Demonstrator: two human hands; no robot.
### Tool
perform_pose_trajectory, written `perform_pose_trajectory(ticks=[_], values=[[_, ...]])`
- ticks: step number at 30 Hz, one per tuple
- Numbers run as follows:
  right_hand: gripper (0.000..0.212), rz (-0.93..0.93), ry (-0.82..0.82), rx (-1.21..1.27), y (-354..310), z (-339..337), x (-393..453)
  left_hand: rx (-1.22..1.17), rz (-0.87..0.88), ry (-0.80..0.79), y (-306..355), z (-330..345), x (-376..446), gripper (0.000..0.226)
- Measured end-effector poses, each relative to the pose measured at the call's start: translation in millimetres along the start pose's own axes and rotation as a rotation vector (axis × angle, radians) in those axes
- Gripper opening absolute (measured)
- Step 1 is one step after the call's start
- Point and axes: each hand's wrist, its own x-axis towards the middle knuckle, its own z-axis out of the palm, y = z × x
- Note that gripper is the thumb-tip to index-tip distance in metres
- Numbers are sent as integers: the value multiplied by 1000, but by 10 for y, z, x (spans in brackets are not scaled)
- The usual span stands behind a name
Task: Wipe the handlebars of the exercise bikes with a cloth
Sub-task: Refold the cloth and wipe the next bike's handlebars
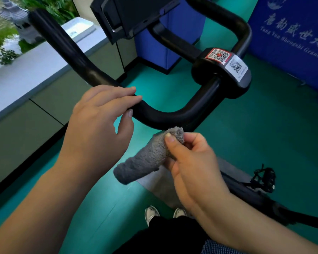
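Teal flooring (246,147) spreads under an exercise bike beside a long window ledge (35,70), with greenery outside the glass and a blue banner (290,39) bearing white lettering at the right. Low in the middle of the view, the grey cloth (147,158) is rolled into a soft tube and hangs just below the near bend of the black handlebar (165,116), not touching it as far as can be seen. The right hand (193,162) pinches the cloth's upper end between thumb and curled fingers. The left hand (99,121) lies over the handlebar's left section with its fingers nearly straight and relaxed, fingertips resting on the bar, thumb hanging free beneath. Farther along, the bar runs into a black clamp (226,74) carrying two QR stickers, and a dark console (132,15) rises above. A pedal (264,178) shows at lower right, and two light shoes (152,213) at the bottom.
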Motion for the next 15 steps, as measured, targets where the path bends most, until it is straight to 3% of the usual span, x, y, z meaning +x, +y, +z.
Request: perform_pose_trajectory(ticks=[6, 15], values=[[11, -45, 28, 61, -182, -78, 58, -1, -9, 2, -16, -69, -5, 28], [12, 43, -11, 83, 1, 113, 2, -19, 18, 23, -250, -124, 57, 26]])
